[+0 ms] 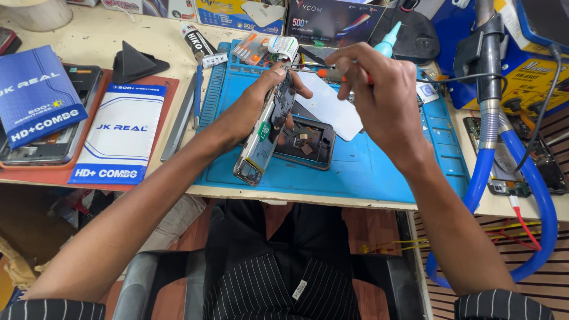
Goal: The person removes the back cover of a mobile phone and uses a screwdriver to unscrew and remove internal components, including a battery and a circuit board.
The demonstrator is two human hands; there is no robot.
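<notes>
My left hand (261, 98) grips an opened phone frame (264, 139), held tilted on edge above the blue work mat (367, 172). Circuit parts show inside the frame. My right hand (379, 89) pinches a thin screwdriver (308, 69) with an orange collar, its tip pointing left at the top of the phone. On the mat just right of the phone frame lies a dark back cover (308, 145), and beside that a white sheet (332, 106).
White and blue parts packets (121, 133) and a blue box (35, 95) lie at left on a red mat. A black stand (136, 62), glue tube (195, 40) and metal strip (181, 121) sit nearby. A blue hose (533, 195) and circuit boards are at right.
</notes>
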